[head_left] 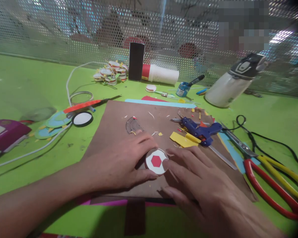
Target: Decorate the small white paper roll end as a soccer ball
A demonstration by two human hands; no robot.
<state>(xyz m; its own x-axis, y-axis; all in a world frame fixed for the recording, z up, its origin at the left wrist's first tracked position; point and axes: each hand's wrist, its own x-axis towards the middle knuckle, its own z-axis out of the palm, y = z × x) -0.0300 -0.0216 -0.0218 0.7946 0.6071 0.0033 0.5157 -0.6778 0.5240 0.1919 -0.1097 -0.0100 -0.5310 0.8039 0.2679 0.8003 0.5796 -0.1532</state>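
A round white paper disc point(151, 166) with a red hexagon point(156, 161) in its middle rests on the brown board point(109, 132). My left hand point(132, 157) is curled around its left side, thumb at the front edge and fingers at the back. From the right, my right hand point(198, 178) lays one fingertip on the disc's right edge; its fingers are stretched and apart. Behind my left hand lies a clear protractor point(133, 125). A yellow paper piece point(183, 140) and a blue glue gun point(200, 129) are beyond my right hand.
Large scissors point(258, 165) lie at right, near a white bottle point(229, 87). Behind stand a phone point(136, 61), stacked paper cups point(162, 73), a blue paint jar point(183, 89) and several small white-and-red discs point(111, 72). An orange cutter point(83, 105) and purple device point(8, 137) lie left.
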